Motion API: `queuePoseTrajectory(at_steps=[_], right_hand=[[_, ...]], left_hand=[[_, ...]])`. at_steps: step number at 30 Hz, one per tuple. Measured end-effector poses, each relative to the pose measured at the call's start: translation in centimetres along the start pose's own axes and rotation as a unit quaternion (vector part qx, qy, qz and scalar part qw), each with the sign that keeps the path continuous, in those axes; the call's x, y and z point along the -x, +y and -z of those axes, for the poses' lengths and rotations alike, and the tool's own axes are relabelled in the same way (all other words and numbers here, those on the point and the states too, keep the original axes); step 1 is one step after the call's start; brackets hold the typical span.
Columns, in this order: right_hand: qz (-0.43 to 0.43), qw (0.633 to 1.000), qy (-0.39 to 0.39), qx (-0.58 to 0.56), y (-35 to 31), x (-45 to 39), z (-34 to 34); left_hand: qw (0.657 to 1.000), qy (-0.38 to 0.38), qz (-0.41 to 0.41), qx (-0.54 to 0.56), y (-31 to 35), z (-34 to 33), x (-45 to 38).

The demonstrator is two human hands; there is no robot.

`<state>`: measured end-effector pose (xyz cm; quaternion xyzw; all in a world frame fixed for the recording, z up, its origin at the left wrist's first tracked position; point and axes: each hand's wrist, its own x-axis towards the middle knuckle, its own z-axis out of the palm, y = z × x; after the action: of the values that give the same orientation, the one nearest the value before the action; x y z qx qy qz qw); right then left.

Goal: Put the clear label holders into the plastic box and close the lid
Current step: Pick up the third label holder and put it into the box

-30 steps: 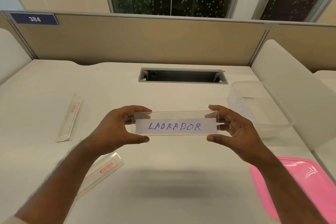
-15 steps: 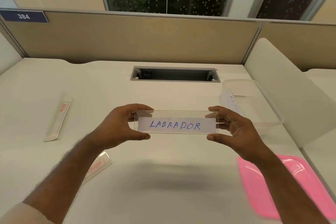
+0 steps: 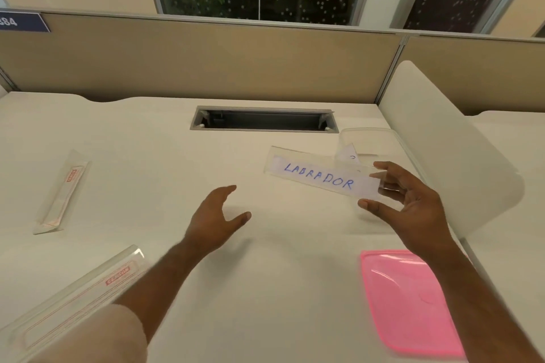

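Note:
My right hand grips one end of a clear label holder with a white slip reading LABRADOR, held tilted above the table beside the clear plastic box. The box stands open at the right, with a white slip showing inside it. Its pink lid lies flat on the table near my right forearm. My left hand hovers over the table's middle, fingers apart and holding nothing. Two more clear label holders lie on the table: one at the far left, another at the near left, partly under my left arm.
A rectangular cable slot is cut into the white table at the back. A beige partition runs behind it. A white curved divider rises just right of the box.
My left hand has let go of the LABRADOR holder and dropped toward the table. My right hand has carried the holder to the right and away from me, toward the box.

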<state>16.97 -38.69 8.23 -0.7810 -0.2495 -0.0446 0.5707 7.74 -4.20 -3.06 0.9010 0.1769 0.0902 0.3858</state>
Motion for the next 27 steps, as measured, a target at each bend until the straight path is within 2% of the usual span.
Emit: queuePoseTrajectory(at_steps=[3,6,8,12,16,21,27], right_hand=[[0.0,0.997,0.065,0.029,0.7,-0.2,2.3],[-0.003,0.99,0.127,0.058,1.5,-0.4,4.3],[-0.008,0.983,0.162,0.083,2.1,-0.4,5.6],[-0.037,0.966,0.208,0.147,3.5,-0.6,7.5],[-0.044,0.946,0.241,0.212,4.8,-1.0,7.7],[-0.059,0.926,0.259,0.268,6.4,-2.5,6.2],[-0.073,0.923,0.218,0.308,7.7,-5.1,3.2]], left_hand=[[0.998,-0.021,0.013,-0.054,-0.5,-3.6,-0.5],[0.983,-0.059,0.002,-0.171,-0.6,-6.3,-1.0],[0.975,-0.053,-0.006,-0.216,-0.6,-7.3,-1.1],[0.966,-0.017,-0.025,-0.257,-0.6,-8.2,-0.8],[0.964,-0.014,-0.022,-0.263,-0.6,-8.4,-0.8],[0.962,-0.017,-0.021,-0.27,-0.4,-8.5,-0.7],[0.962,-0.018,-0.02,-0.273,-0.3,-8.5,-0.7]])
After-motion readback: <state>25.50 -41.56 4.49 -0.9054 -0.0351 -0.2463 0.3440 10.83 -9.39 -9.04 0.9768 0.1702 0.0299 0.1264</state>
